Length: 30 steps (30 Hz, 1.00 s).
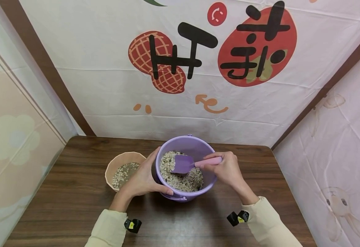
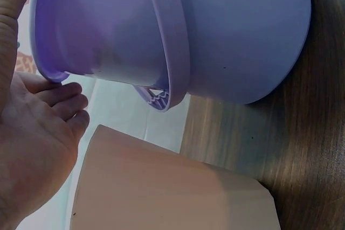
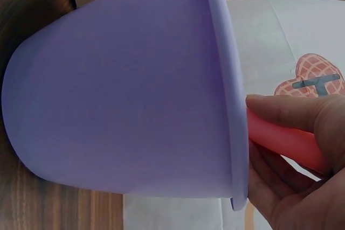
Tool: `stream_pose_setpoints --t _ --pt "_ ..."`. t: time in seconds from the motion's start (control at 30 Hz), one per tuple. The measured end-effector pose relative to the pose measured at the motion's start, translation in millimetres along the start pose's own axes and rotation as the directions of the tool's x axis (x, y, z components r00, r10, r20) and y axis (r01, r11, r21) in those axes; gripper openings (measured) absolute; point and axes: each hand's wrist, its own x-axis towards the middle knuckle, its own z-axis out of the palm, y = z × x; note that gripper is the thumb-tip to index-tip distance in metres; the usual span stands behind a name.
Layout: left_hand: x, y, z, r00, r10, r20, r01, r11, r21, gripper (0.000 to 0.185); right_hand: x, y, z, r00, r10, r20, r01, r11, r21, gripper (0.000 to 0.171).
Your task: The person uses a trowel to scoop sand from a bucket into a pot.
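**Steadily scooping grain from the purple bucket**

Right hand [image 1: 227, 169] is curled round the pink handle of the purple scoop [image 1: 183, 164], whose blade sits in the grain mix [image 1: 183, 180]. Left hand [image 1: 143, 178] cups the near side of the purple bucket [image 1: 198, 145], fingers wrapped on its wall. The beige bowl [image 1: 122, 157], partly filled, stands just beside it on the wooden table [image 1: 75, 178]. To my eye, a level blade and a firmly braced bucket would keep grains from spilling.
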Motion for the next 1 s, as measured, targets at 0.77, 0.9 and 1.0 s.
stream_pose_setpoints --t 0.77,0.9,1.0 --pt "0.8 -1.5 0.9 1.0 -0.002 -0.003 0.002 1.0 -0.007 0.144 9 12 0 0.995 -0.077 0.069 0.073 0.996 0.06 0.02" --pt "0.7 -2.1 0.8 1.0 -0.007 -0.002 0.007 1.0 -0.006 0.144 10 14 0 0.993 -0.082 0.079 0.076 0.994 0.077 0.021" --pt "0.6 -1.5 0.4 1.0 -0.011 -0.001 0.011 1.0 -0.008 0.144 11 15 1 0.995 -0.068 0.078 0.061 0.994 0.089 0.019"
